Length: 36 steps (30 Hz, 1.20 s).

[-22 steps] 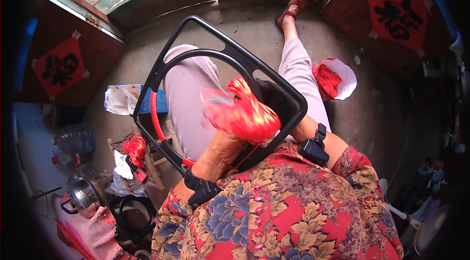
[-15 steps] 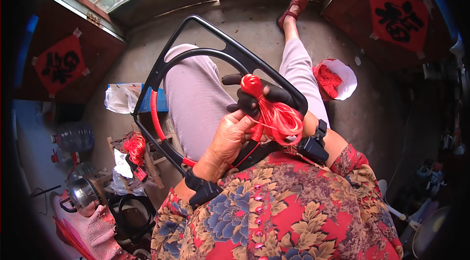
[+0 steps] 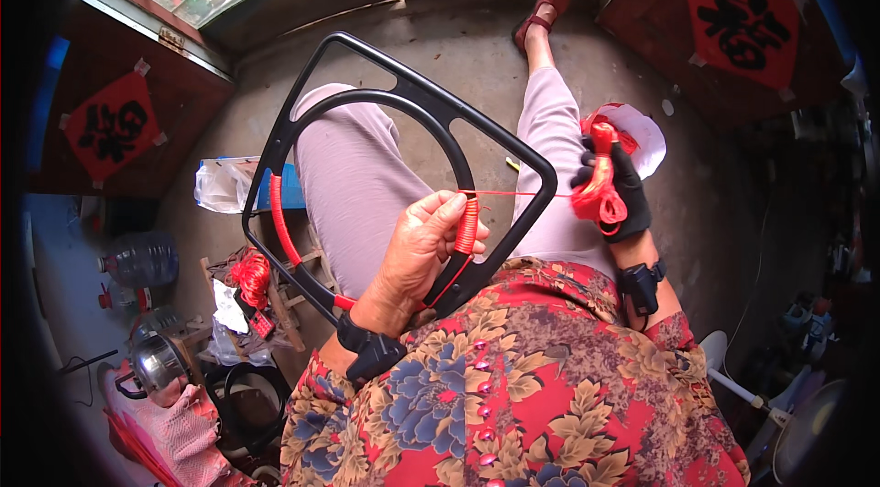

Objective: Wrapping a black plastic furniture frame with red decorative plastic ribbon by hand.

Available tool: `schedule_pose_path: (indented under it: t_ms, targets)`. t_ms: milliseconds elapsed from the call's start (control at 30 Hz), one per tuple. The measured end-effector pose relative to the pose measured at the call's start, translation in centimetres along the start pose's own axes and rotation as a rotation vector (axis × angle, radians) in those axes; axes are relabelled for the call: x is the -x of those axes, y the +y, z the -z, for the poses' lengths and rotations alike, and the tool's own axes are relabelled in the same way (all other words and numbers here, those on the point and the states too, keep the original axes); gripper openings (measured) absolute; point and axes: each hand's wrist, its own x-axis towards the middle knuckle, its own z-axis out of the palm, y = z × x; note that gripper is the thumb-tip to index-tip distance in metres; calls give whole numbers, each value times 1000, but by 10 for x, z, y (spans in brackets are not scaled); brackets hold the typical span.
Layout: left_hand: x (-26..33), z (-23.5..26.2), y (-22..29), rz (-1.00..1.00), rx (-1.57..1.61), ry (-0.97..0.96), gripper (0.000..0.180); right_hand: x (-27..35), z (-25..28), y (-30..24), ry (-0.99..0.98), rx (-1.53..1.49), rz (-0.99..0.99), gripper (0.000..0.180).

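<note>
A black frame [image 3: 524, 150] with a round ring inside it leans across my lap. Red cord is wound round parts of the ring, in a wrapped stretch [image 3: 467, 227] on its right side and another on its left. My left hand [image 3: 423, 232] is bare and closed on the ring at the right-hand wrapping, thumb and forefinger pinching at its upper end. My right hand [image 3: 631, 194], in a black glove, is closed round a bundle of red cord [image 3: 598, 189] beside my right thigh. From the bundle a single strand runs taut to my left fingertips, passing the frame's right side.
A white bag with red stuff [image 3: 648, 150] stands beyond my right hand. On the left are a blue box [image 3: 291, 196], a small wooden stool [image 3: 291, 317] with another red cord bundle [image 3: 250, 276], a metal pot [image 3: 163, 366] and a large plastic bottle [image 3: 142, 258].
My right hand has moved from the ring out to the right with the cord bundle, drawing the strand straight. My left hand stays at the wrapping; the frame has shifted slightly left.
</note>
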Motion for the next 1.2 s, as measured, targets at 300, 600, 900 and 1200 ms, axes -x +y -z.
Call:
schedule_pose_path:
  t_ms: [300, 600, 900, 1200]
  targets:
    - [-1, -5, 0, -52, 54, 49, 15, -20, 20, -14, 58, 672, 107, 35]
    - [-2, -3, -1, 86, 52, -7, 22, -94, -57, 101, -254, 581, 262, 35]
    - [-1, 16, -18, -56, 114, -51, 26, -53, -90, 97, -618, 82, -404, 57]
    - [-1, 2, -10, -156, -1, 53, 21, -47, -93, 70, -566, 704, -221, 48]
